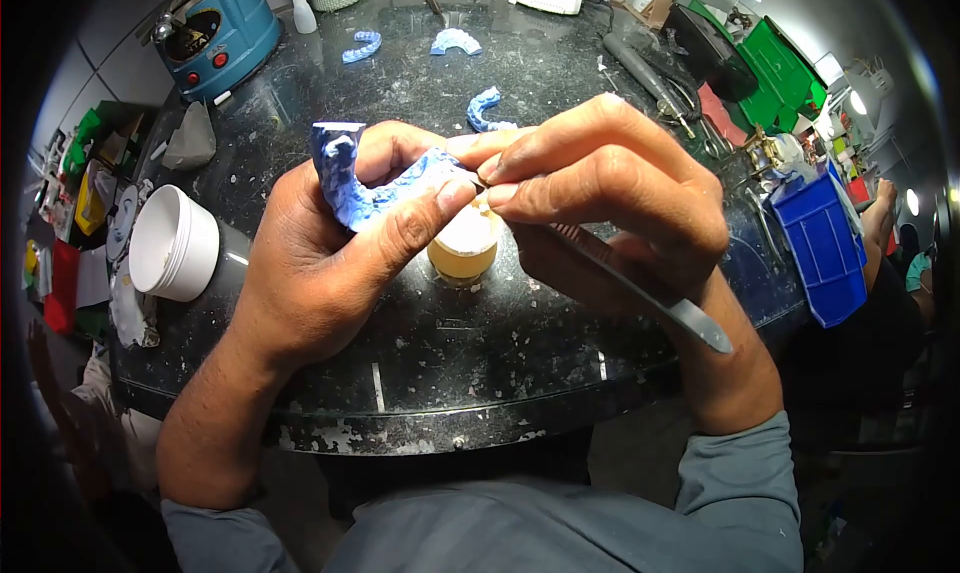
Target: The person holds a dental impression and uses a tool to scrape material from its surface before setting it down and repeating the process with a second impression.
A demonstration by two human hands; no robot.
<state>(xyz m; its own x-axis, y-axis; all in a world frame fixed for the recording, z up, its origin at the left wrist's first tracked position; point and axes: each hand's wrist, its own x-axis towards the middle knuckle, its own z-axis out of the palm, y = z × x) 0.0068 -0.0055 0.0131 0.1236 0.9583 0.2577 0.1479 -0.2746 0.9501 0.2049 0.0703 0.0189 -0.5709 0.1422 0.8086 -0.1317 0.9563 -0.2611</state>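
Observation:
My left hand [330, 243] is wrapped round a blue horseshoe-shaped dental model [365, 195], its thumb along the near side. Close to the model's right end, the thumb and fingertips of my right hand [610, 188] are pinched together, touching or almost touching it. A flat grey scalpel [650, 298] with a ribbed grip lies in my right hand, its rounded end sticking out toward the wrist. Its blade is hidden by the fingers. Below the fingertips stands a small yellowish jar [462, 261] with whitish material at its top.
More blue dental arches [488, 110] lie farther back on the black table [480, 373]. A white tub [175, 243] stands at left, a blue machine [215, 43] behind it. On the right are a handpiece [640, 68], a green case [775, 73] and a blue bin [822, 248].

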